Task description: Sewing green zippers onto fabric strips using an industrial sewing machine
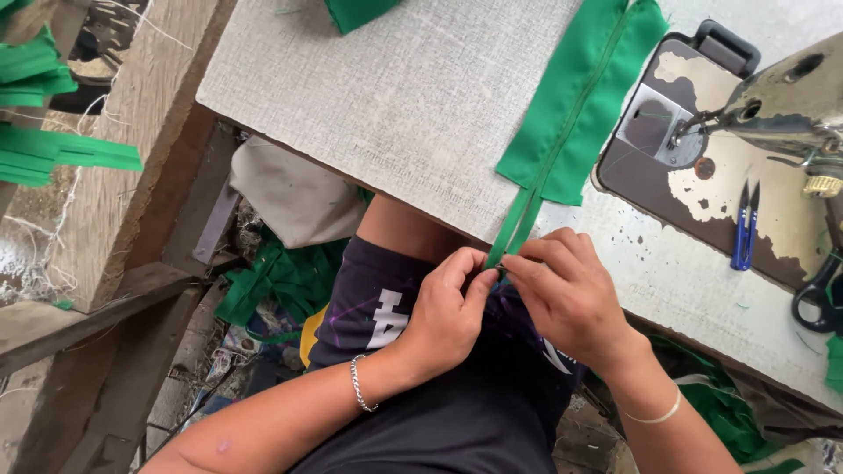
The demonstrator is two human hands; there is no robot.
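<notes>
We have both hands together at the near edge of the table (395, 96), just over our lap. Our left hand (443, 312) and our right hand (571, 298) meet fingertip to fingertip, and between them we pinch the near end of the green zipper tape (518, 224). Both sets of fingers are closed on that end; the small part they work at is hidden between the fingertips, so we cannot tell what it is.

From our fingers the tape runs up and away to the right, climbing over the table edge and straight into the green fabric panel (580, 96), which lies flat on the table top. The long axis of tape and panel is one line, slanting from our fingertips toward the far right corner. The end we hold is its lowest, nearest point; everything else of it lies beyond our fingers, none of it behind them.

Neither hand is clearly nearer: the tape end sits in the seam where the two meet, the left thumb and forefinger closing from the left, the right fingers curling over from the right and slightly above.

To the right of our right hand, well apart, stand the sewing machine (781, 96), blue thread snips (745, 228) and black scissors (821, 294). More green strips (53, 154) lie far to the left.
</notes>
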